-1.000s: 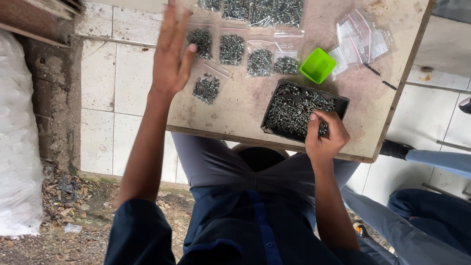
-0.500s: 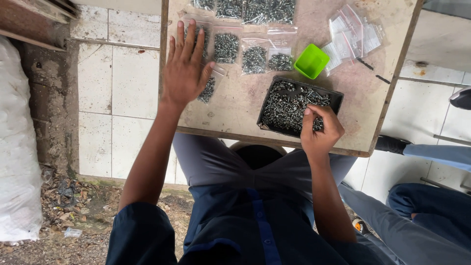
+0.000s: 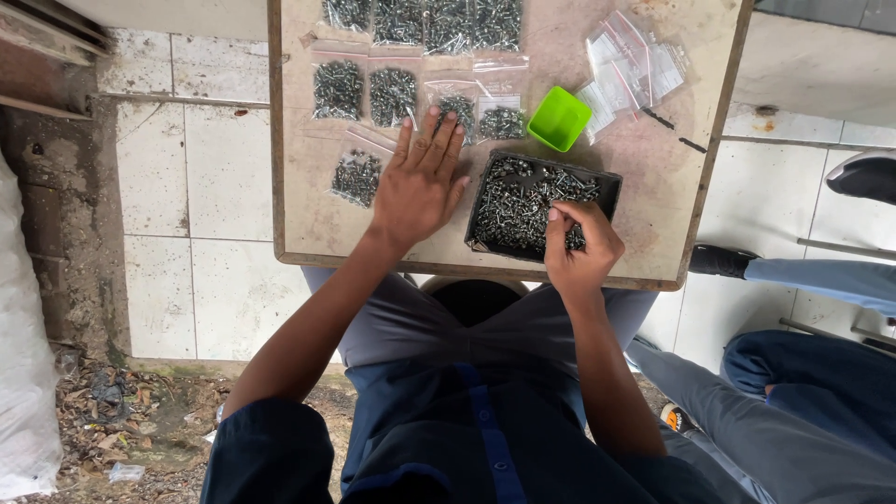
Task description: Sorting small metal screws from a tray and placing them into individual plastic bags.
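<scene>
Pinching screws inside the black tray [image 3: 485, 233], the right hand [image 3: 579, 247] risks scattering some, while the left hand [image 3: 417, 187], flat and empty beside it, could nudge the filled bags [image 3: 357, 177].

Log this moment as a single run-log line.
left hand: flat on table, fingers spread, beside bagged screws | right hand: fingers curled in black tray of screws | green scoop: untouched beyond tray
</scene>
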